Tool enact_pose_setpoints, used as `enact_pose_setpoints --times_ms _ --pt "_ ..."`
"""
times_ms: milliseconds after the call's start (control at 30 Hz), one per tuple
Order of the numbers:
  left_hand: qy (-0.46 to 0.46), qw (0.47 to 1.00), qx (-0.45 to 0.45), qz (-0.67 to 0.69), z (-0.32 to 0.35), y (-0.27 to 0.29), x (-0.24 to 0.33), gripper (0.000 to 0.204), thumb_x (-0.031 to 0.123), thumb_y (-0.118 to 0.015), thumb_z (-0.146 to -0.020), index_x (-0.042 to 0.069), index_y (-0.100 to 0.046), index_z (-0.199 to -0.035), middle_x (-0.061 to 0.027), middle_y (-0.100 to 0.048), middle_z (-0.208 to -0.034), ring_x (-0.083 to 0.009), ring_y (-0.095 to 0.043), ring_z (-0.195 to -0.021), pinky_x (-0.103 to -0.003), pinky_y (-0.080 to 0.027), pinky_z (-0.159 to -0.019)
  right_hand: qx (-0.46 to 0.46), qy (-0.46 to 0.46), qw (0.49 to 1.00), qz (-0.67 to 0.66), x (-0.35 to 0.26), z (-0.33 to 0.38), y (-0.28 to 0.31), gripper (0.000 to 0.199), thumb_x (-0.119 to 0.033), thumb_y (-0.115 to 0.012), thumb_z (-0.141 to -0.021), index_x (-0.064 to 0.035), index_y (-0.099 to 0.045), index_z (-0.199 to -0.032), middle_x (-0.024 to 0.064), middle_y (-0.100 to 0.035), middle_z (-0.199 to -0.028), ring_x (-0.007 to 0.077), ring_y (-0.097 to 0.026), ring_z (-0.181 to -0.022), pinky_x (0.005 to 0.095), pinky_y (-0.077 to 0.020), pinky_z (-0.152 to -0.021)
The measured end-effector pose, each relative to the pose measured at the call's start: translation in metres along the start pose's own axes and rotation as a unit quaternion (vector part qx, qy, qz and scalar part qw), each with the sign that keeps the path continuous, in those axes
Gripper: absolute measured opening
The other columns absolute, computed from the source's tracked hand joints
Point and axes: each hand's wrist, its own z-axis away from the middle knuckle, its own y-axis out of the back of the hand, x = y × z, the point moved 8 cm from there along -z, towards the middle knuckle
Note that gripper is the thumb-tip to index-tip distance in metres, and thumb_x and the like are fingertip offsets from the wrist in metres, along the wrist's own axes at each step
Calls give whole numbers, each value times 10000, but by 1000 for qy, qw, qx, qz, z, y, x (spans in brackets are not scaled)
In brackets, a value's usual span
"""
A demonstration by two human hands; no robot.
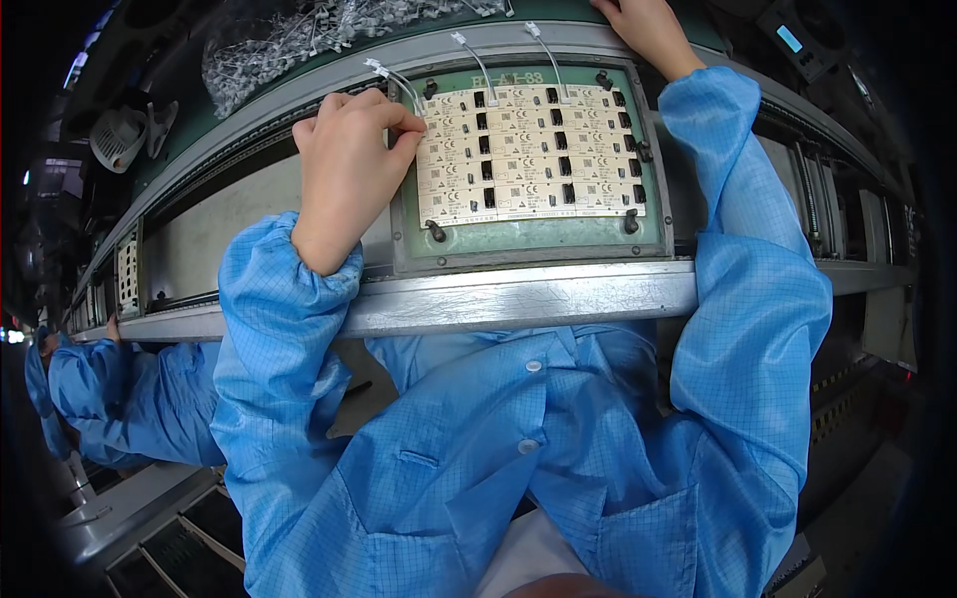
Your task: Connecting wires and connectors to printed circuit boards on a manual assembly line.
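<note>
Head view shows us a pale circuit-board panel lying in a green carrier, with three white leads at its upper edge: the leftmost lead, the middle lead and the rightmost lead. Our left hand has its thumb and forefinger pinched close together at the panel's upper-left corner, by the lower end of the leftmost lead; we cannot tell whether that grip has hold of anything. Our right hand reaches past the carrier's upper-right corner, fingers cut off by the picture's edge, so its grip cannot be judged either. We think a sideways tug at that corner could skew the lead or strain its joint. Our left sleeve, crossing the metal rail, might snag there and jerk the fingers.
</note>
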Motion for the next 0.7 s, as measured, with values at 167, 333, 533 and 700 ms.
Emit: enact_pose_setpoints --times_ms 167,333,533,700 --pt "-102 994 15 -29 18 8 25 124 179 -722 -850 102 -792 -918 -12 -672 -1036 -283 -545 -1091 -441 -392 -909 53 -102 970 -216 5 -10 39 140 -136 -671 -948 -5 -621 -947 140 -690 -828 222 -697 -775 380 -511 -645" --pt "-140 983 -65 -99 3 8 33 183 226 -694 -881 106 -784 -987 -72 -667 -1103 -297 -578 -1113 -436 -458 -907 -9 -195 899 -393 8 0 59 116 -107 -631 -993 4 -604 -974 69 -685 -776 123 -646 -639 281 -519 -591" --pt "-259 965 44 2 -121 -11 44 201 178 -678 -905 67 -726 -1066 -155 -742 -963 -349 -727 -877 -426 -579 -770 -4 -106 942 -319 -20 25 88 147 -26 -680 -908 16 -597 -1021 99 -700 -826 160 -699 -775 286 -551 -690" --pt "-319 924 -25 -210 -149 -51 66 131 216 -682 -834 136 -718 -931 -63 -667 -971 -248 -645 -1006 -431 -453 -886 -15 -62 961 -268 -67 43 90 96 -16 -672 -908 25 -606 -965 165 -678 -817 248 -704 -744 343 -541 -660"
